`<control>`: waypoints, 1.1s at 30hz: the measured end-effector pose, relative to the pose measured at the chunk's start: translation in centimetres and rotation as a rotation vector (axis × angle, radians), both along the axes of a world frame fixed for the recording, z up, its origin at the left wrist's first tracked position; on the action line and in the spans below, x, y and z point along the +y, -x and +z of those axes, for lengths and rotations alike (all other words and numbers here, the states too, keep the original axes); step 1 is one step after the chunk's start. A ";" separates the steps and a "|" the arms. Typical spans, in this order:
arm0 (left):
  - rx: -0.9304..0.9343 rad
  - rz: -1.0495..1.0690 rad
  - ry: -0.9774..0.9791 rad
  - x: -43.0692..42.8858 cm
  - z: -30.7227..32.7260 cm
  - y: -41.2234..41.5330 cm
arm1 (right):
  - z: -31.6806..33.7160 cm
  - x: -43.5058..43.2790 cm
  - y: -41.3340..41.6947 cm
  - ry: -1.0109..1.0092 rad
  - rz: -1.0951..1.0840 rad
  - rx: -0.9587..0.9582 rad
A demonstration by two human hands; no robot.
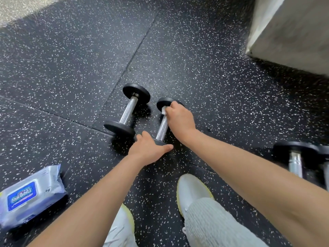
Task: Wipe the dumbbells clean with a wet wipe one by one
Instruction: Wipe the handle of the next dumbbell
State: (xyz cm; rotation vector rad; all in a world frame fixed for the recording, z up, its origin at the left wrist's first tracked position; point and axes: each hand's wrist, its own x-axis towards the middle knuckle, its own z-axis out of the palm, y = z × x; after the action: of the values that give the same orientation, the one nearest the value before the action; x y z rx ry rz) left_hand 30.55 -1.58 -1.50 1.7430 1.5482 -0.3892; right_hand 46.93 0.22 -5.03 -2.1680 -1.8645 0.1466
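Wiping is in hand on the nearer of two dumbbells that lie side by side on the speckled rubber floor (71, 59). The right hand (179, 118) closes on a white wipe (164, 110), pinching it round the far end of the handle of the dumbbell (162, 128), right against the far plate. That spot suggests the cloth is being worked along the knurled bar, where sweat and grime would gather.

The left hand (147, 150) lies over the near plate with fingers spread and fairly straight, holding nothing. It seems to press down to stop the round plates from rolling under the rubbing.

The second dumbbell (128, 110) lies just to the left, parallel, close but apart and untouched. A third dumbbell (296, 161) lies at the right edge, partly behind the right forearm. Whether either is already clean cannot be told.

A wipe pack (26, 195) lies on the floor at the lower left, within reach of the left hand, probably for fresh sheets. Pale shoes (192, 189) stand close below the dumbbells, so the person bends over the work.
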 end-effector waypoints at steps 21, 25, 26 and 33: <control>-0.087 0.030 0.117 0.0 -0.7 -0.6 | 0.7 -3.9 -0.4 0.054 0.239 0.134; -0.109 0.063 0.168 0.3 -0.8 -0.7 | 1.0 -1.5 -1.3 0.032 0.083 0.120; -0.113 0.072 0.174 0.3 -0.8 -0.7 | 1.0 -1.3 -1.2 0.026 0.031 0.121; -0.108 0.095 0.162 0.1 -1.2 -1.2 | 1.2 -5.0 0.2 0.072 0.197 0.187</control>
State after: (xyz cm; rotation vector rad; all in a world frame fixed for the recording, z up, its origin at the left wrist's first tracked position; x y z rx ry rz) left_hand 31.74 -1.50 -2.68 1.5359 1.4744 -0.3564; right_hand 46.68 -4.77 -3.80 -1.9352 -1.9862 0.4471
